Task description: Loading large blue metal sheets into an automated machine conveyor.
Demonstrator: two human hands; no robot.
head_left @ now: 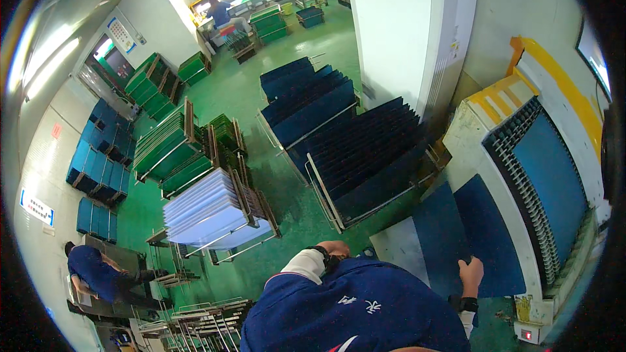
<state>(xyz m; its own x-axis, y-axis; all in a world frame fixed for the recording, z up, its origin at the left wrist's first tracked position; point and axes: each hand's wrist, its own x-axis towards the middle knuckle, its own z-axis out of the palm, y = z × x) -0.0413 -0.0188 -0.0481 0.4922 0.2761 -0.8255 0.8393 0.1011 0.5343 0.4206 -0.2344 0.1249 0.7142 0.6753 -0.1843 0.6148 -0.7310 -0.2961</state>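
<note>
My right hand [471,274] is closed on the edge of a dark blue panel [441,238], thumb uppermost. A second dark blue panel [490,234] stands tilted just beside it, close to the machine. My left hand [336,248] is near my front, with a dark band at the wrist; its fingers are too small and too covered to read. Left of the panels lies a pale grey flat surface [399,248], partly hidden by my dark blue top.
On the right stands a pale machine [479,114] with rows of rollers [521,189] and a blue sheet [551,176]. Ahead are racks of dark panels [365,150]. Racks of white panels [212,212] and green panels [173,140] stand left. A person [98,270] bends at the lower left.
</note>
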